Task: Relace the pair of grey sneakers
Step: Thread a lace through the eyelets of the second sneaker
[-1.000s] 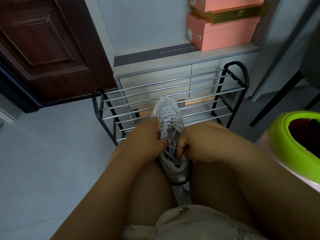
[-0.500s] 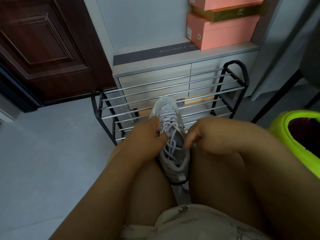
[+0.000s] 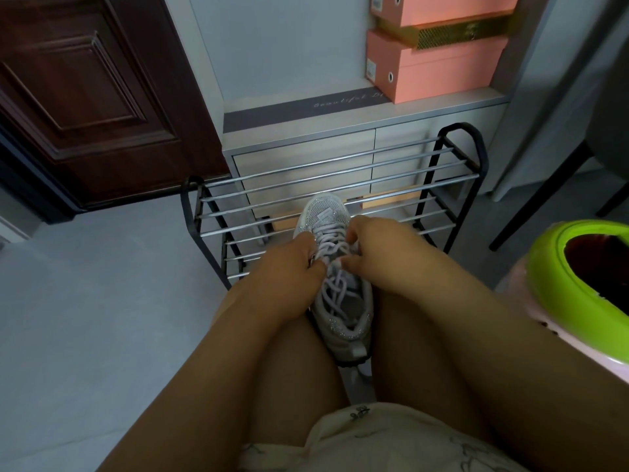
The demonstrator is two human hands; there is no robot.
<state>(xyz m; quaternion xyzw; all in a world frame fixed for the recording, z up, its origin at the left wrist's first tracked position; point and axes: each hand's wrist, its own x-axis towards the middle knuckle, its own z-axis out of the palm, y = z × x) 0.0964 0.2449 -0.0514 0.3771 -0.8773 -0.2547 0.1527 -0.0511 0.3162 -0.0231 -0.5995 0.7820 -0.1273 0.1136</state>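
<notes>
The grey sneaker sat wedged between the person's knees. The left hand and right hand apparently pinched the limp, light white lace; better gripped near its stiff tips.

The grey sneaker is woven mesh cloth edged with glittering, sequin-like trim, its sole matt rubber; the white laces are soft braided cord. Behind it, the shoe rack has shiny, smooth metal rails in a matt black frame. The door is dark wood, polished with a low sheen. The pink shoe boxes look like matt cardboard. The green bin rim is glossy plastic. The floor is smooth and matt. The shorts are pale, soft cloth.
</notes>
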